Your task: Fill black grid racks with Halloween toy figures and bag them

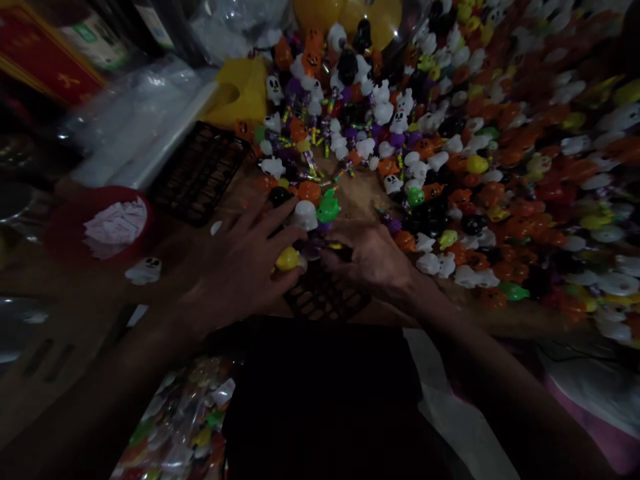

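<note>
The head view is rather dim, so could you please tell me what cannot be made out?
In the head view:
Right hand: its grip, hidden by curled fingers and shadow.
Nearer black tray: far side, behind toy figures.
Paper slips: any print, blurred and too small.
Green-labelled bottle: cut by top edge.

Dim light leaves the scene murky, with clothing (325, 400) at 6 o'clock sunk to near black. Plastic bags (150, 127) at 10 o'clock throw back pale glare; yellow plastic (373, 23) between 12 and 1 carries small bright glints. The left hand (240, 257) and right hand (375, 257) appear soft, forearms (480, 360) shadowed, while toys (530, 227) toward 3 o'clock smear and stretch near the edge.
</note>
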A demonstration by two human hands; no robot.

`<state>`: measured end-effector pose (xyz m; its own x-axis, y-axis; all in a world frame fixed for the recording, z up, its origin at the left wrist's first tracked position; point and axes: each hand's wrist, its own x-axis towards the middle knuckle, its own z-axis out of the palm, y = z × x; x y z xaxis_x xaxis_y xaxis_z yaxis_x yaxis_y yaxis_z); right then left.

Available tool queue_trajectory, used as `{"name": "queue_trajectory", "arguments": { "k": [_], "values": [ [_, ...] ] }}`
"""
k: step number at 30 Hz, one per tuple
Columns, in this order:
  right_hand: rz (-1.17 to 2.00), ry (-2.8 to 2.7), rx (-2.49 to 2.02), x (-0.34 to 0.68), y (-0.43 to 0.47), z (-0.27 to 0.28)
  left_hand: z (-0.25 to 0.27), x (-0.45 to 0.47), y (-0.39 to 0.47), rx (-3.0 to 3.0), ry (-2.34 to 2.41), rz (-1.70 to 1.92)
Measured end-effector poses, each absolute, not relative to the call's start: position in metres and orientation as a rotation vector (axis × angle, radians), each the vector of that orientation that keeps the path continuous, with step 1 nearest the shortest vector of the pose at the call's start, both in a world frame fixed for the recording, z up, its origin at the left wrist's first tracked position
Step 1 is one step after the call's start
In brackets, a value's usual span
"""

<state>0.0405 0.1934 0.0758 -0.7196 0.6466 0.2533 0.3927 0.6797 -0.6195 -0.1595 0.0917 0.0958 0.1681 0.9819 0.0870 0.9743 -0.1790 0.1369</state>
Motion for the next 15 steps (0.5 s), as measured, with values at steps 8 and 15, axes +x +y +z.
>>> {"name": "queue_trajectory", "arguments": {
  "k": [8, 15],
  "values": [
    [1.072, -2.098, -0.657, 0.028, 0.172, 0.042, 0.101, -0.152, 0.093, 2.359, 1.956, 0.344],
    [1.155, -1.982, -0.693, 0.017, 0.161, 0.032, 0.093, -0.147, 0.099, 2.282, 2.047, 0.530]
  ]
}}
